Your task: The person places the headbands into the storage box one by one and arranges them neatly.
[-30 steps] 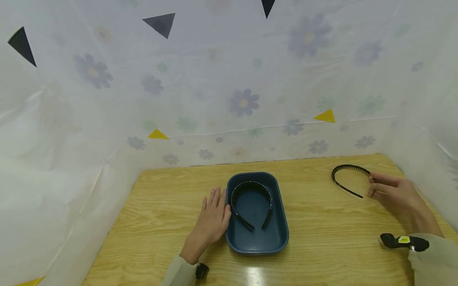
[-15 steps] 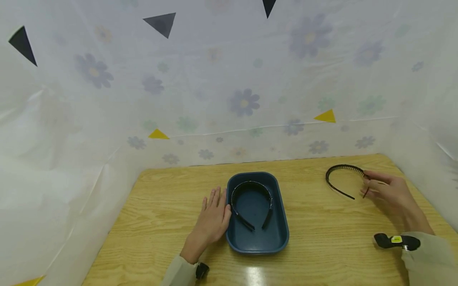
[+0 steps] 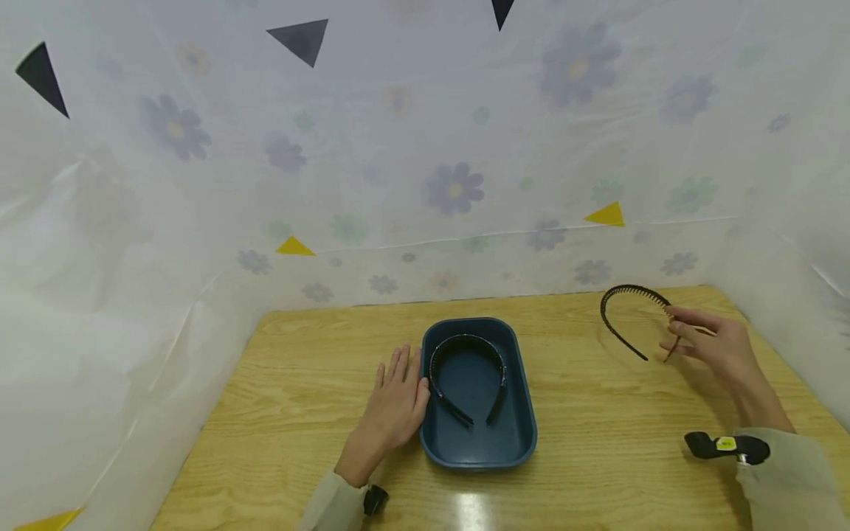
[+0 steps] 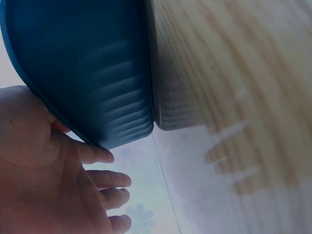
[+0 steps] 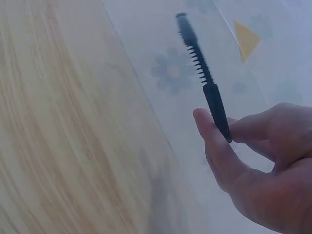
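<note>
My right hand (image 3: 713,346) pinches one arm of a thin black toothed headband (image 3: 614,324) between thumb and fingers, over the right part of the table. In the right wrist view the headband (image 5: 204,73) appears edge-on, its small teeth along one side. With fingers straight, my left hand (image 3: 390,405) lies against the left side of a dark blue tray (image 3: 478,456). From the left wrist view, the fingers touch the outer wall of the tray (image 4: 117,92). A second black headband (image 3: 467,339), wider and glittery, lies inside the tray, its ends pointing toward me.
The wood-grain table (image 3: 319,354) carries the tray near its middle. A white flowered sheet (image 3: 372,169) rises behind and at both sides, with yellow triangles (image 3: 607,214) and dark ones on it.
The right hand has moved left with the toothed headband and lifted it higher; more of its held arm now shows. The left hand, tray and second headband stay put.
</note>
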The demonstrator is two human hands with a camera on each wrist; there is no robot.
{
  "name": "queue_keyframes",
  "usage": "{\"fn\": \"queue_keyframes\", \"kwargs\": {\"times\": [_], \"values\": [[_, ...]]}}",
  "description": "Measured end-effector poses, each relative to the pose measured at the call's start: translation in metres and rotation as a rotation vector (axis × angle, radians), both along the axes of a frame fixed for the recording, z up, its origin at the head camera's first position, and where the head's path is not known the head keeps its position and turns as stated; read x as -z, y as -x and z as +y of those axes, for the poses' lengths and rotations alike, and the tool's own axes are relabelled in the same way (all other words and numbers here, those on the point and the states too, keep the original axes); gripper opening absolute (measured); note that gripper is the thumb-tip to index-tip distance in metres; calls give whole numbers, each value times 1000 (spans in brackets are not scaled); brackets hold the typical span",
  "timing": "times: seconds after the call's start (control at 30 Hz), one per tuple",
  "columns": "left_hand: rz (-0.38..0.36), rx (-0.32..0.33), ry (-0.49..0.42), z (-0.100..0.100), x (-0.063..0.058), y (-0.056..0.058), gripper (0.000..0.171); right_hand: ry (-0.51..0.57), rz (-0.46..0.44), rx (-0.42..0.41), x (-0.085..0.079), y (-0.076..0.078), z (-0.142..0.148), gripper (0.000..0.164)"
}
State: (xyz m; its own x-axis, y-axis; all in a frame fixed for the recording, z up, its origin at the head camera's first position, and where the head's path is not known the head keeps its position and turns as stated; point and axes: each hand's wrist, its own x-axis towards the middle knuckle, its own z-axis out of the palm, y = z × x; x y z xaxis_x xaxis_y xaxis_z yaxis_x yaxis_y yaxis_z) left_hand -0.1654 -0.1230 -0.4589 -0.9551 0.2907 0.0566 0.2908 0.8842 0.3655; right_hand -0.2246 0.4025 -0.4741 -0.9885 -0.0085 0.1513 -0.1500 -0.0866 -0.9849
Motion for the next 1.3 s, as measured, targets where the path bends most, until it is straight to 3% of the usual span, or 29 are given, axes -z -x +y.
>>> {"fn": "queue_keyframes", "kwargs": {"times": [0.37,0.6,0.83,0.93,1.13,1.3], "values": [[-8,-2,-9,0,1,0,59,-45,-8,-54,-22,-3,-20,57],[-15,-1,-7,2,-2,0,58,41,69,-120,-27,-2,-31,44],[-10,0,-3,3,-2,1,58,29,120,-88,-35,-2,-47,39],[-11,0,0,3,-1,2,58,-69,144,-52,-39,-2,-55,39],[-14,1,4,4,-1,3,58,-520,154,102,-46,-8,-63,39],[-12,4,4,5,0,4,58,-602,126,92,-48,-10,-63,42]]}}
